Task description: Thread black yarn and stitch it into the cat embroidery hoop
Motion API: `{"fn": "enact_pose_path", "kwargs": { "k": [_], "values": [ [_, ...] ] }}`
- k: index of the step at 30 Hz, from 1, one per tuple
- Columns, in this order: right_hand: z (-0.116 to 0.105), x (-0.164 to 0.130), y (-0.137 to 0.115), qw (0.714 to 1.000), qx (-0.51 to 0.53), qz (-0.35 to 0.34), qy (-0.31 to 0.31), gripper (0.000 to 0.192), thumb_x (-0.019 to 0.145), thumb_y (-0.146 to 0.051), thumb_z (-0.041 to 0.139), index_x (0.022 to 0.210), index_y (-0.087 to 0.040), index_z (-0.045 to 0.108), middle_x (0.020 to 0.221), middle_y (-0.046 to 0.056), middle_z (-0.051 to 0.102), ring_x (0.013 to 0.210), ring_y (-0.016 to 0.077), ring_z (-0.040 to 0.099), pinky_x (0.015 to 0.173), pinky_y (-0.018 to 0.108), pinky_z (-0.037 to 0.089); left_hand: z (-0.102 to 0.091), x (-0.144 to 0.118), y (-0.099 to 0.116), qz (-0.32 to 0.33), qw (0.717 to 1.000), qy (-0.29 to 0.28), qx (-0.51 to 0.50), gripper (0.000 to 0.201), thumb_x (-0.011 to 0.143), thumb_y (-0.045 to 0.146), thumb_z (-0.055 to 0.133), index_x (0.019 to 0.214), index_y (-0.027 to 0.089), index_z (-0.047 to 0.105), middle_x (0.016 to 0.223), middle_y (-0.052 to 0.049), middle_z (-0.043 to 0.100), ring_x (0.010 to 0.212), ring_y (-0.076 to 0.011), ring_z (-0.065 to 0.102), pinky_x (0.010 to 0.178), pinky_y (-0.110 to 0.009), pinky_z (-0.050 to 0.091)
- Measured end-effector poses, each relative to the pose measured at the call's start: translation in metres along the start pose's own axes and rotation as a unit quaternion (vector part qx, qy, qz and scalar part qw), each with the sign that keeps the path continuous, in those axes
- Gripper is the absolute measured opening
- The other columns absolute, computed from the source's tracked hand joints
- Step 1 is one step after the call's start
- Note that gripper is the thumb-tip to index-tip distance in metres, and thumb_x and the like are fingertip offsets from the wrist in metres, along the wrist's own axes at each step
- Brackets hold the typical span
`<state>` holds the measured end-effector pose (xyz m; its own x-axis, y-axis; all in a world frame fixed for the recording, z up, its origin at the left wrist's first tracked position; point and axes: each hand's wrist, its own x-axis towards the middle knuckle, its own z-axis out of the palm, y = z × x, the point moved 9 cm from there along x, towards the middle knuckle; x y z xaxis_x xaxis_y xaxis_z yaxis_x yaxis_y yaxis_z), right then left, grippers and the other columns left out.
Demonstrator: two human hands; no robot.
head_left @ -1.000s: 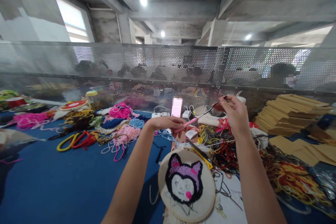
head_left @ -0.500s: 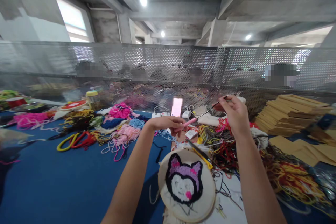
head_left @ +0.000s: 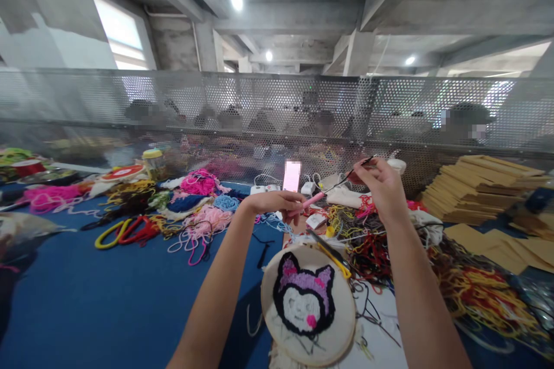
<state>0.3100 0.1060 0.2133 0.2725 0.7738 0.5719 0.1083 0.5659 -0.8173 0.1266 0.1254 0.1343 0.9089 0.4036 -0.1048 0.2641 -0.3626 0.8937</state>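
Observation:
My left hand (head_left: 277, 203) is closed around the pink handle of a punch needle (head_left: 312, 200), whose thin metal shaft points up and to the right. My right hand (head_left: 383, 184) pinches a dark strand of yarn (head_left: 355, 169) that runs toward the needle's tip. Whether the strand passes through the needle is too small to tell. Below both hands lies a round embroidery hoop (head_left: 341, 323) with cream fabric. Its cat-eared figure is worked in black, purple, white and pink, with bare drawn lines underneath. Thread snips with a yellow handle (head_left: 341, 265) lie at the hoop's upper right edge.
Red and yellow scissors (head_left: 113, 235) lie left on the blue table (head_left: 130, 305). Yarn heaps (head_left: 208, 220) spread left, and tangled yarn (head_left: 489, 300) lies right. A lit phone (head_left: 291, 177) stands before the perforated metal screen (head_left: 259, 92). Brown envelope-like stacks (head_left: 471, 187) sit right; people are behind the screen.
My right hand has shifted slightly left, closer to the needle, with the dark yarn still pinched. My left hand and the hoop look almost unchanged.

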Motion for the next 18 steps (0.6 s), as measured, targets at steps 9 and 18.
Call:
{"fn": "enact_pose_path", "kwargs": {
  "k": [9, 18],
  "values": [
    [0.018, -0.002, 0.006, 0.993, -0.065, -0.002, -0.099, 0.021, 0.065, -0.034, 0.070, 0.077, -0.018, 0.062, 0.069, 0.001, 0.066, 0.066, 0.0168, 0.063, 0.072, 0.034, 0.052, 0.000, -0.001, 0.003, -0.001, 1.000, 0.011, -0.002, 0.019, 0.088, 0.033, 0.043, 0.094, 0.018, 0.053, 0.074, -0.002, 0.060, 0.060, -0.0090, 0.054, 0.056, -0.022, 0.043],
    [-0.001, 0.001, -0.005, 0.997, -0.031, -0.039, -0.050, 0.019, 0.066, -0.032, 0.070, 0.078, -0.020, 0.062, 0.071, 0.001, 0.067, 0.070, 0.0174, 0.065, 0.075, 0.037, 0.052, -0.006, -0.004, -0.004, -0.006, 1.000, 0.020, -0.021, 0.024, 0.087, 0.036, 0.045, 0.097, 0.018, 0.056, 0.084, -0.005, 0.063, 0.070, -0.0104, 0.059, 0.063, -0.023, 0.046]
  ]
}}
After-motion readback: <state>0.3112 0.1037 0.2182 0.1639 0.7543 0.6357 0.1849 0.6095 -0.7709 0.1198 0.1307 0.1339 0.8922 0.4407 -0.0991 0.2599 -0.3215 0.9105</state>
